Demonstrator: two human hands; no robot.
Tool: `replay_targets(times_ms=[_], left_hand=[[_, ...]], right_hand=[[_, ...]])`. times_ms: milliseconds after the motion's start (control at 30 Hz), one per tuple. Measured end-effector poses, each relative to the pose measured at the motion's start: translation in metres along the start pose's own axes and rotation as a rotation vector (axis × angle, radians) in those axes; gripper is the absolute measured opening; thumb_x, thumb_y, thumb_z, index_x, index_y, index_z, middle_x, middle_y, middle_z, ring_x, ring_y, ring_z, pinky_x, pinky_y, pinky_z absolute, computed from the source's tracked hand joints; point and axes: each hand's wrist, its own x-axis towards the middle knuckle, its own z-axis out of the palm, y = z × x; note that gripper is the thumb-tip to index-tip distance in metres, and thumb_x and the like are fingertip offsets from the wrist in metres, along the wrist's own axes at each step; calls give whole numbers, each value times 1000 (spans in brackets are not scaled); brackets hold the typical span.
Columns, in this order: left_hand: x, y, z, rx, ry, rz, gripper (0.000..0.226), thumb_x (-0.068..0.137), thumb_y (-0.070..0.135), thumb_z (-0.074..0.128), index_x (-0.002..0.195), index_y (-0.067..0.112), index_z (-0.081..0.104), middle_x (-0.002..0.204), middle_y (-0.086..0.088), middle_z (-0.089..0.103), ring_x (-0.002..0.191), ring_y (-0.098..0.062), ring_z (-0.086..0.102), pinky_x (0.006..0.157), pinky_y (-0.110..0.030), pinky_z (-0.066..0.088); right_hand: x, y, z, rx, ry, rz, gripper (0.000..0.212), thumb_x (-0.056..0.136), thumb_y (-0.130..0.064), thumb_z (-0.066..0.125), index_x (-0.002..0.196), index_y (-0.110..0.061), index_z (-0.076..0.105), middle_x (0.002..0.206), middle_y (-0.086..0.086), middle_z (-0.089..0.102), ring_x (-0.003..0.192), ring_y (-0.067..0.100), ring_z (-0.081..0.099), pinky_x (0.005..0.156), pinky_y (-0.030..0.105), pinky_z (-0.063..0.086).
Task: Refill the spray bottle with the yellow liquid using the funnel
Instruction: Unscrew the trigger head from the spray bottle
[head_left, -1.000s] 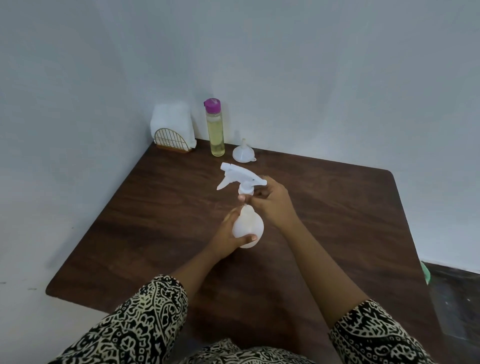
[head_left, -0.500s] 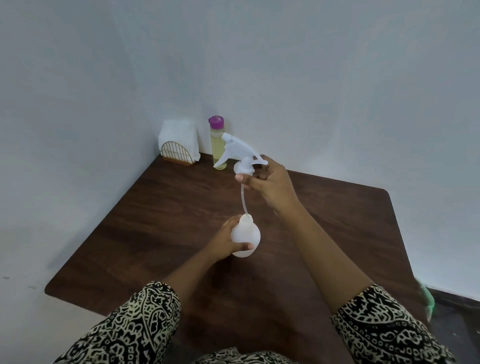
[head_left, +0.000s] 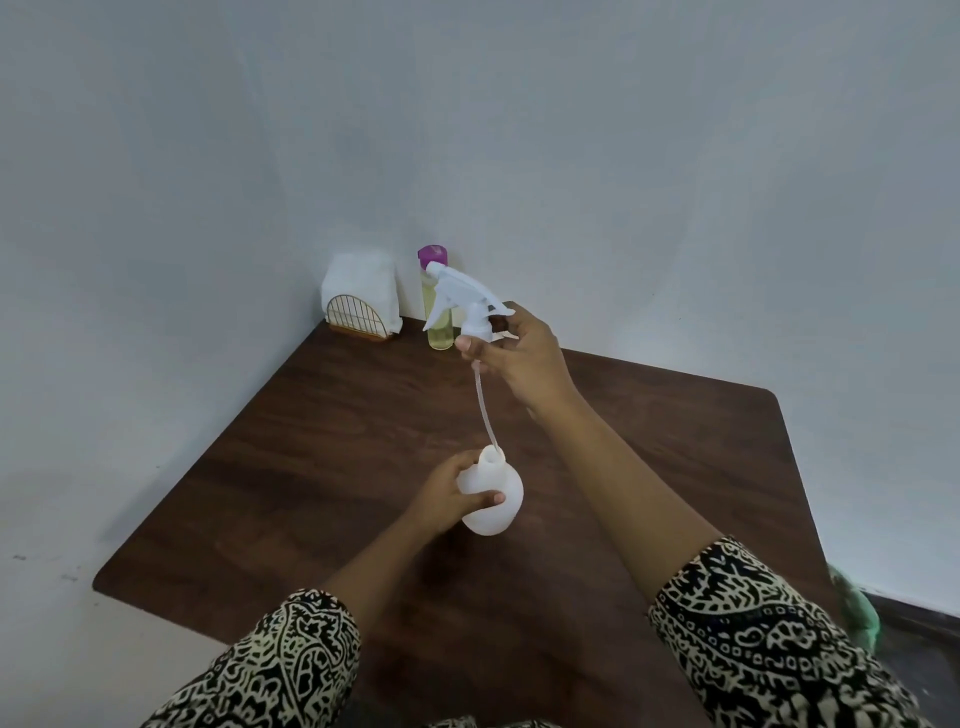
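Observation:
My left hand (head_left: 447, 499) grips the round white spray bottle body (head_left: 493, 493), which stands on the brown table (head_left: 322, 467). My right hand (head_left: 514, 358) holds the white trigger spray head (head_left: 462, 299) lifted high above the bottle. The thin clear dip tube (head_left: 485, 410) hangs from the head, and its tip is just at the bottle's open neck. A tall clear bottle of yellow liquid (head_left: 436, 322) with a purple cap stands at the back near the wall, partly behind the spray head. The funnel is hidden behind my right hand.
A white napkin stack in a gold wire holder (head_left: 358, 306) stands in the back left corner of the table. Walls close in behind and to the left. A green thing (head_left: 857, 613) lies by the floor at the right.
My right hand has pulled the spray head up off the bottle, drawing the dip tube almost fully out. My left hand stays on the bottle body.

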Motion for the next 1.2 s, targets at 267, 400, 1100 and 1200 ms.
replay_targets(times_ms=[267,400,1100,1200], left_hand=[[-3,8,-4,-71,40,61,78,60,50,82,130,41,50,134,14,55,123,-9,52,97,-35,50],[-10,32,-5,-68,215,268,45,72,49,74,115,40,64,123,18,64,118,-9,57,94,-39,51],[15,65,10,103,403,356,9,80,23,76,86,16,77,92,8,76,87,-1,62,81,-38,52],[20,65,8,71,369,326,11,80,26,76,88,18,77,93,11,75,88,-9,66,83,-39,53]], right_hand=[[5,-10,1,25,59,-19,33,74,-25,80,99,-21,60,91,-2,68,80,20,71,78,43,59],[10,-15,2,3,65,-39,37,73,-28,80,103,-17,61,94,0,67,81,20,70,77,44,59],[45,-38,5,20,39,-54,36,74,-20,80,102,-11,59,94,5,67,74,18,70,72,36,60],[53,-40,3,-7,27,-56,37,74,-20,80,103,-10,59,89,0,67,69,15,69,70,34,60]])
